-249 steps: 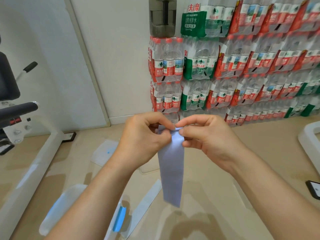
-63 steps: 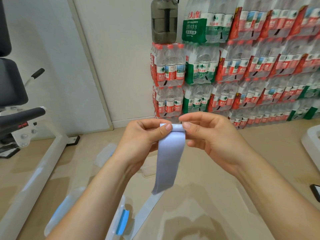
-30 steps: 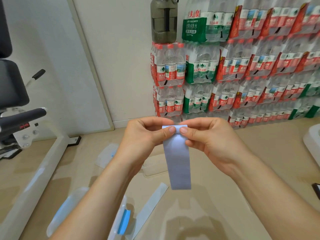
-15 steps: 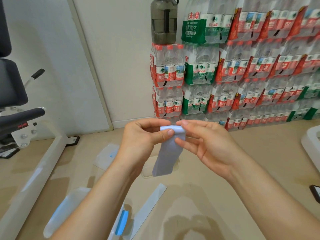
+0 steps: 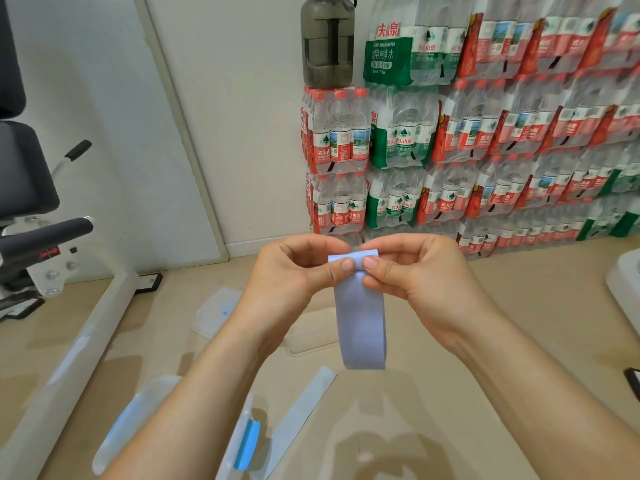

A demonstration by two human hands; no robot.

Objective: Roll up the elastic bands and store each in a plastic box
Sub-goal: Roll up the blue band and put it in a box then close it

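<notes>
A pale lilac elastic band (image 5: pixel 362 323) hangs in mid-air in front of me, its top end rolled into a small coil. My left hand (image 5: pixel 294 275) and my right hand (image 5: pixel 412 271) pinch that rolled top between thumbs and fingers, one at each side. The free tail hangs straight down. On the floor below lie a second pale band (image 5: pixel 301 407) and a clear plastic box (image 5: pixel 149 414) with blue clasps, partly hidden by my left forearm. A clear lid (image 5: pixel 216 311) with a blue dot lies farther back.
Stacked shrink-wrapped packs of water bottles (image 5: pixel 467 140) fill the wall ahead and right, with a dark jug (image 5: pixel 327 39) on top. A white exercise machine frame (image 5: pixel 86 327) stands at the left. A dark phone (image 5: pixel 633 382) lies at the right edge.
The hanging tail has grown shorter over the last seconds as the top was rolled. It swung to the left half a second ago and now hangs straight again.
</notes>
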